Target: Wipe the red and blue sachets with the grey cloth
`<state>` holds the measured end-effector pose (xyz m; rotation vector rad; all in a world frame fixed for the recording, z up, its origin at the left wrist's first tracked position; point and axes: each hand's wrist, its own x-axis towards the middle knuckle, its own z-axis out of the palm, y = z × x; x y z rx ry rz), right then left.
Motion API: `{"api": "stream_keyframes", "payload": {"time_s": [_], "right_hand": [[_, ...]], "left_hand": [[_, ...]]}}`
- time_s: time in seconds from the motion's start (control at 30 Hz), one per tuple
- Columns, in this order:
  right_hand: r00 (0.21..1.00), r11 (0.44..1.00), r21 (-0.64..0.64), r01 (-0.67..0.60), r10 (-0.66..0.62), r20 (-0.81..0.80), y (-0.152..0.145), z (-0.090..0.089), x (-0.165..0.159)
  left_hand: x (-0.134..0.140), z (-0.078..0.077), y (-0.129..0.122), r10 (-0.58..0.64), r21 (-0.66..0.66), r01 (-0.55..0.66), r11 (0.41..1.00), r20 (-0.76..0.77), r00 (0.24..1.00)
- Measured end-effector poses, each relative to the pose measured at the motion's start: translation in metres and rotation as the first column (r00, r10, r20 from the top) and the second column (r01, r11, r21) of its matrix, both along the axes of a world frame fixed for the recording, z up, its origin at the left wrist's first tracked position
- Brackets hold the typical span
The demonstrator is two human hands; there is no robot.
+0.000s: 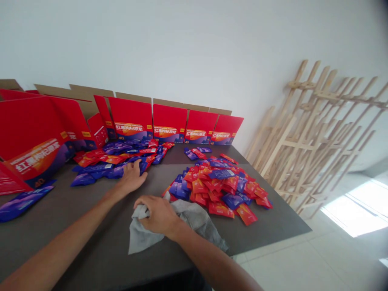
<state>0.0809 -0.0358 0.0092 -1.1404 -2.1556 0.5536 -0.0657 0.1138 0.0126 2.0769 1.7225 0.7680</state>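
My left hand (132, 178) reaches to the near right edge of a loose heap of purple and red sachets (112, 157). Its fingers are bent and apart, with the tips against the purple sachets. Closer to me, my right hand (159, 216) is closed around a bunched grey cloth (145, 238). Part of the cloth hangs down in front of the hand, and the rest trails on the table to the right, under the forearm. Just beyond the cloth rises a bigger pile of red and purple sachets (215, 182).
Open red cartons (169, 123) stand in a row along the wall, with larger cartons (30, 137) at the left. A long purple packet (24, 202) lies before them on the dark table (91, 226). Wooden easels (303, 133) lean at the right, beyond the table's edge.
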Motion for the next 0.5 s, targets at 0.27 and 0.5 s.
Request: {"api": "stream_keyframes", "payload": {"time_s": [0.27,0.5], "right_hand": [[0.959,0.977,0.091,0.190,-0.165,-0.230,0.003,0.000,0.000],[0.815,0.884,0.096,0.458,-0.374,-0.442,0.007,0.007,0.014]], "left_hand": [[0.015,-0.017,-0.075,0.040,-0.223,0.491,0.842,0.934,0.355],[0.037,-0.029,-0.099,0.357,-0.374,0.539,0.755,0.923,0.140]]}}
